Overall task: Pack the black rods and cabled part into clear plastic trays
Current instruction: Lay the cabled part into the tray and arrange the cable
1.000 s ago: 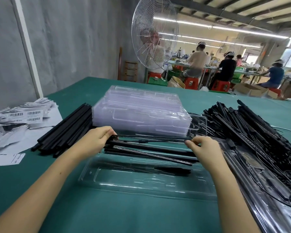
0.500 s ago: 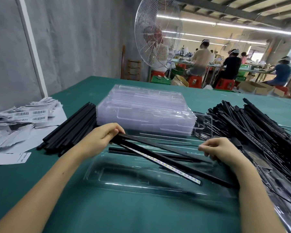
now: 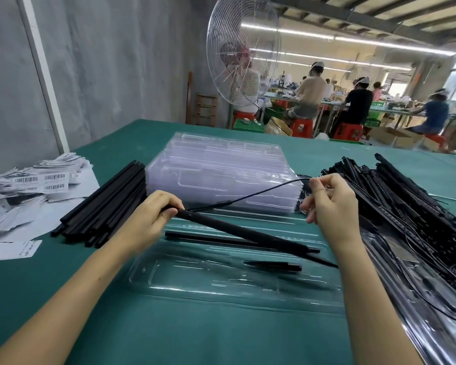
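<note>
A clear plastic tray point(image 3: 221, 288) lies open on the green table in front of me. My left hand point(image 3: 148, 222) grips the left end of a black cabled rod point(image 3: 248, 233), which slants down to the right over the tray. Its thin black cable point(image 3: 261, 192) arcs up to my right hand point(image 3: 332, 204), which pinches it above the tray's far right corner. Another black rod point(image 3: 208, 237) lies in a tray slot, and a short black part point(image 3: 274, 265) sits lower right in the tray.
A stack of empty clear trays point(image 3: 221, 172) stands behind. Plain black rods point(image 3: 103, 209) are piled at left, barcode labels point(image 3: 32, 185) beyond them. A heap of cabled rods point(image 3: 411, 206) and filled trays point(image 3: 432, 312) lies right. A fan point(image 3: 242, 54) and seated workers are far back.
My right hand has let go of the rod's right end, risen and taken the thin cable. The rod has rolled so its light strip no longer shows. My left hand still holds its left end.
</note>
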Demonstrator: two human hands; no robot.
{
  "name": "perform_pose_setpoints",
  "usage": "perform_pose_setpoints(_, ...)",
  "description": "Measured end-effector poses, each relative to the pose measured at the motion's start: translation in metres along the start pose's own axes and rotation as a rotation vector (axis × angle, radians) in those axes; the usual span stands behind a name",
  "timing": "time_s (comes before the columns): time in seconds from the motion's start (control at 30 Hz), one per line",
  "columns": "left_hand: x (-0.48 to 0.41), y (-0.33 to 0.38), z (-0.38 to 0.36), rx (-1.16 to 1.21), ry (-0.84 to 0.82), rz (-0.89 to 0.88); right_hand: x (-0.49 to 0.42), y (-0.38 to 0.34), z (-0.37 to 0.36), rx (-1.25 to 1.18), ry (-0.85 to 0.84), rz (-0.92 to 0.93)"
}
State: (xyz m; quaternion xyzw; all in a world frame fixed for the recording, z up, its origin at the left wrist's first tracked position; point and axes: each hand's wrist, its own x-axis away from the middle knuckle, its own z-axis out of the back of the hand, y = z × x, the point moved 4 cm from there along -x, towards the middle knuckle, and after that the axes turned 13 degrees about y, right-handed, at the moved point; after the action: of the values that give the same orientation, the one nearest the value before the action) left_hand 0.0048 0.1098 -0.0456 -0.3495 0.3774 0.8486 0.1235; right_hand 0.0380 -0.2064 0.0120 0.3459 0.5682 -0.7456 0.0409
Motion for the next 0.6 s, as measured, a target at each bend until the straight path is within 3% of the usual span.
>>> perform_pose_setpoints(0.37,0.011,-0.024,-0.009,-0.064,-0.068,0.091,0.01,0.027,-0.004,0.102,-0.171,-0.111)
perform_pose_setpoints(0.6,0.013,-0.024,-0.009,-0.015,-0.309,0.154,0.011,0.046,0.0,0.196,-0.263,-0.204)
